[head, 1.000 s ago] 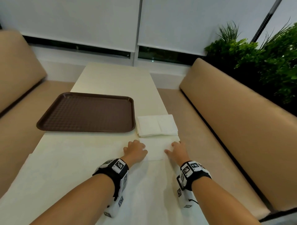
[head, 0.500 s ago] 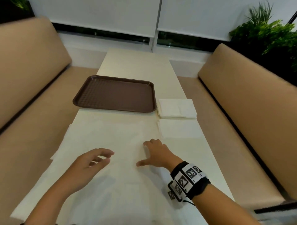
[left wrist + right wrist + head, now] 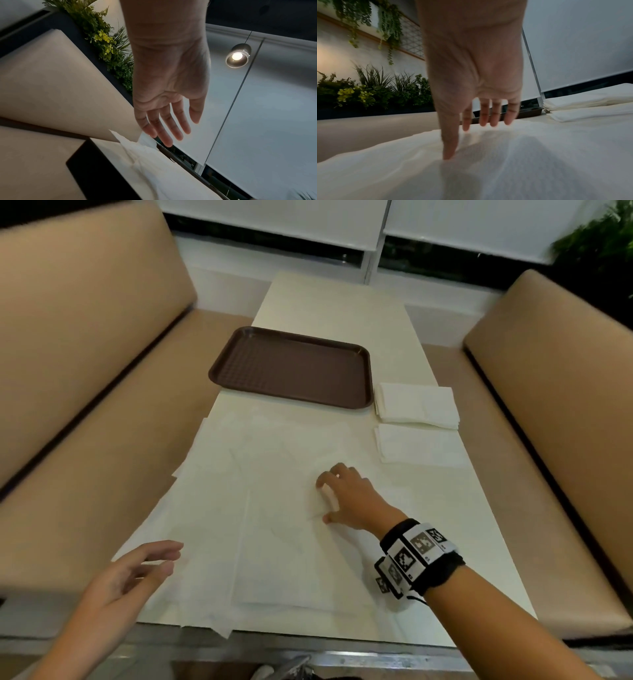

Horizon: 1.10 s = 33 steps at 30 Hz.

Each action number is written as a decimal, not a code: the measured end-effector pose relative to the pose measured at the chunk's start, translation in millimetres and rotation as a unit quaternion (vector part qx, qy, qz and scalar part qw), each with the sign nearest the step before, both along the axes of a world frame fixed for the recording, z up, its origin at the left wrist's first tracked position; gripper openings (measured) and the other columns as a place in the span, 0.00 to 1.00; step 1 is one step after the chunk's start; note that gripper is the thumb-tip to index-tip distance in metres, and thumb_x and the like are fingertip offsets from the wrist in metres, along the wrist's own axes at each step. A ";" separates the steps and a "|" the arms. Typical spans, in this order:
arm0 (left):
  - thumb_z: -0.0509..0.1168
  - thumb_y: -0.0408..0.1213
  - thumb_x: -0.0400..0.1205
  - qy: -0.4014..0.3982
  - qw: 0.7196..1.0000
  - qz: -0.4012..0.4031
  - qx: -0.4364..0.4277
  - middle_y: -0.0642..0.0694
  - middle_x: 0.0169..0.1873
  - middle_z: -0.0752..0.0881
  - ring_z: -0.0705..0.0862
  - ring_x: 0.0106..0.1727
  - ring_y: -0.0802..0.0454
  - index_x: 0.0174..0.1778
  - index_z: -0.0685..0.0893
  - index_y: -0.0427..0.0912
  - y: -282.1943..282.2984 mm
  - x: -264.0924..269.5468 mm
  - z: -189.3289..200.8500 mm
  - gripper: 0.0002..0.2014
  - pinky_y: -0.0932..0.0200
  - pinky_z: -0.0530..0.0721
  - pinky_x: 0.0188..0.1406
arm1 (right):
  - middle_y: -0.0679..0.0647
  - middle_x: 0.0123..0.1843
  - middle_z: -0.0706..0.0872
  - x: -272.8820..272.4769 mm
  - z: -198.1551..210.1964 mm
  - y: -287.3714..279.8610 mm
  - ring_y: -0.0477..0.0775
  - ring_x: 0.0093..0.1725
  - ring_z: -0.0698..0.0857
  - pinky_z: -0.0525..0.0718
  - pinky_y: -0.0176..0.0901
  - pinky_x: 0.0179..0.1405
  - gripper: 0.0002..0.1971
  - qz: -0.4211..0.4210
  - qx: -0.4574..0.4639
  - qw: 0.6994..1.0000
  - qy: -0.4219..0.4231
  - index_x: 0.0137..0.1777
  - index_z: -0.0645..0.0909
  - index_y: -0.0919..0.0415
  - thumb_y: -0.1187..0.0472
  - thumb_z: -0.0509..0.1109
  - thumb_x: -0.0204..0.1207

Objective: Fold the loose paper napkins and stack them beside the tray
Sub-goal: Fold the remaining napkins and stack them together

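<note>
— So where do the napkins sit, taking the dark brown rectangular plastic tray (image 3: 291, 366) as the marker?

— Just beside its right edge lies a stack of folded white paper napkins (image 3: 416, 405), which is where the task wants them. Nearer the person than that stack, and right of the tray's near corner, one more folded white napkin (image 3: 419, 445) lies alone; my guess is it waits to go on top. The loose unfolded white napkins (image 3: 260, 508) spread overlapping across the cream tabletop (image 3: 329, 299) on the near side of the tray, some hanging over the table's left and near edges.

— And the hands?

— The right hand (image 3: 346, 496) rests on the loose sheets, near of the tray's right corner, fingers spread and lightly bent, thumb tip (image 3: 448, 155) pressing the paper. It pinches nothing; I judge it is pinning or separating the top sheet. The left hand (image 3: 133, 577) hovers over the near left corner of the spread, well away from the tray, fingers apart and relaxed, empty, probably reaching for a sheet edge.
</note>
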<state>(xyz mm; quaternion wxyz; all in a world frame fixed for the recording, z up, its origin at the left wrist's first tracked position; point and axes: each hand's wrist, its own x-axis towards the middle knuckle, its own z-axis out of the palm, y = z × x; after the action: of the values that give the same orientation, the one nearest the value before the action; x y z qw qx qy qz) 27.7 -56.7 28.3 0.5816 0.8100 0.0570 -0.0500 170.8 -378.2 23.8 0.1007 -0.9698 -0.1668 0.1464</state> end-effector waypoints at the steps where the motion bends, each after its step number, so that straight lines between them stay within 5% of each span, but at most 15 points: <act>1: 0.68 0.58 0.66 -0.004 1.000 0.004 0.000 0.59 0.47 0.89 0.87 0.47 0.53 0.46 0.87 0.65 1.0 -1.7 -1.0 0.14 0.74 0.79 0.47 | 0.52 0.74 0.67 0.5 0.9 1.5 0.56 0.70 0.69 0.72 0.51 0.65 0.34 0.031 -0.001 0.999 -0.019 0.73 0.67 0.49 0.54 0.78 0.68; 5: 0.64 0.63 0.63 -0.021 1.000 -0.009 0.005 0.59 0.48 0.89 0.87 0.48 0.52 0.48 0.87 0.65 -3.0 -4.2 3.0 0.20 0.66 0.80 0.49 | 0.51 0.73 0.75 3.7 -0.1 11.5 0.57 0.66 0.77 0.78 0.50 0.61 0.28 0.095 -0.016 0.995 -0.012 0.74 0.68 0.48 0.58 0.71 0.75; 8: 0.65 0.60 0.66 -0.030 0.999 -0.013 0.011 0.59 0.48 0.89 0.86 0.47 0.58 0.48 0.87 0.65 -6.1 -4.3 9.9 0.16 0.69 0.79 0.49 | 0.52 0.65 0.83 6.8 3.8 12.7 0.57 0.62 0.82 0.80 0.49 0.58 0.15 0.097 0.004 0.994 -0.053 0.66 0.80 0.54 0.59 0.64 0.82; 12: 0.70 0.50 0.76 -0.034 0.999 -0.010 -0.001 0.60 0.49 0.89 0.85 0.49 0.60 0.48 0.87 0.65 -10.7 -0.5 17.3 0.07 0.64 0.80 0.54 | 0.51 0.54 0.88 16.9 19.7 11.7 0.55 0.52 0.84 0.80 0.49 0.52 0.15 0.054 0.089 0.992 -0.065 0.54 0.87 0.60 0.52 0.62 0.84; 14: 0.68 0.37 0.81 -0.042 0.999 -0.021 0.002 0.62 0.49 0.88 0.84 0.50 0.64 0.47 0.87 0.65 -13.3 4.2 21.5 0.12 0.75 0.78 0.49 | 0.52 0.59 0.88 20.3 31.0 14.5 0.54 0.57 0.85 0.80 0.48 0.58 0.15 0.058 0.079 0.995 -0.011 0.59 0.86 0.59 0.52 0.62 0.84; 16: 0.66 0.35 0.81 -0.049 0.999 -0.019 0.011 0.66 0.50 0.87 0.82 0.51 0.69 0.47 0.86 0.66 -18.5 10.9 30.6 0.15 0.82 0.75 0.46 | 0.54 0.62 0.87 22.0 43.9 16.1 0.56 0.60 0.84 0.79 0.46 0.62 0.16 0.060 0.085 0.995 -0.007 0.61 0.86 0.60 0.53 0.63 0.84; 19: 0.69 0.38 0.79 -0.082 0.996 0.000 0.020 0.69 0.58 0.81 0.77 0.61 0.71 0.55 0.81 0.72 -31.8 25.0 46.2 0.19 0.72 0.73 0.61 | 0.56 0.57 0.89 25.1 76.6 12.7 0.53 0.56 0.85 0.78 0.40 0.58 0.13 0.041 0.166 0.980 -0.104 0.57 0.88 0.63 0.56 0.69 0.80; 21: 0.74 0.41 0.74 -0.098 0.995 0.017 0.021 0.68 0.68 0.74 0.71 0.70 0.69 0.68 0.73 0.70 -43.0 42.6 59.9 0.30 0.64 0.68 0.69 | 0.52 0.51 0.90 23.5 107.8 12.9 0.43 0.49 0.85 0.78 0.28 0.52 0.10 0.063 0.219 0.964 -0.137 0.52 0.90 0.62 0.58 0.74 0.75; 24: 0.80 0.45 0.64 -0.142 0.989 -0.044 0.017 0.69 0.74 0.67 0.64 0.75 0.72 0.77 0.63 0.64 -62.5 77.8 86.6 0.47 0.68 0.64 0.71 | 0.45 0.46 0.88 13.9 157.5 16.4 0.35 0.47 0.82 0.76 0.23 0.49 0.08 0.109 0.238 0.954 -0.145 0.48 0.90 0.61 0.58 0.76 0.73; 26: 0.81 0.41 0.63 -0.149 0.984 -0.096 0.028 0.71 0.65 0.78 0.73 0.66 0.76 0.71 0.72 0.61 -75.4 98.0 102.5 0.41 0.75 0.73 0.61 | 0.44 0.45 0.89 6.6 185.5 14.6 0.37 0.47 0.84 0.79 0.25 0.50 0.07 0.116 0.240 0.951 -0.157 0.49 0.89 0.59 0.58 0.74 0.75; 29: 0.75 0.29 0.72 -0.155 0.981 -0.115 -0.025 0.68 0.41 0.90 0.87 0.47 0.69 0.50 0.85 0.53 -90.7 121.5 118.6 0.16 0.72 0.84 0.46 | 0.42 0.46 0.89 1.0 210.1 2.5 0.40 0.48 0.85 0.80 0.30 0.52 0.06 0.075 0.251 0.943 -0.206 0.50 0.89 0.53 0.57 0.74 0.76; 33: 0.68 0.29 0.79 -0.192 0.973 -0.105 -0.069 0.56 0.37 0.92 0.89 0.39 0.61 0.46 0.88 0.45 -100.5 138.2 132.6 0.07 0.66 0.87 0.39 | 0.48 0.43 0.90 -4.8 215.1 -16.3 0.45 0.45 0.86 0.81 0.34 0.49 0.04 0.026 0.268 0.931 -0.248 0.45 0.86 0.56 0.58 0.77 0.72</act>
<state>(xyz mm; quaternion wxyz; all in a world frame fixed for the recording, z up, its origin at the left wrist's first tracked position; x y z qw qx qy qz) 166.0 -157.1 160.8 0.6273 0.7641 -0.1444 0.0416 165.9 -394.4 238.8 0.3084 -0.9075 -0.2450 -0.1460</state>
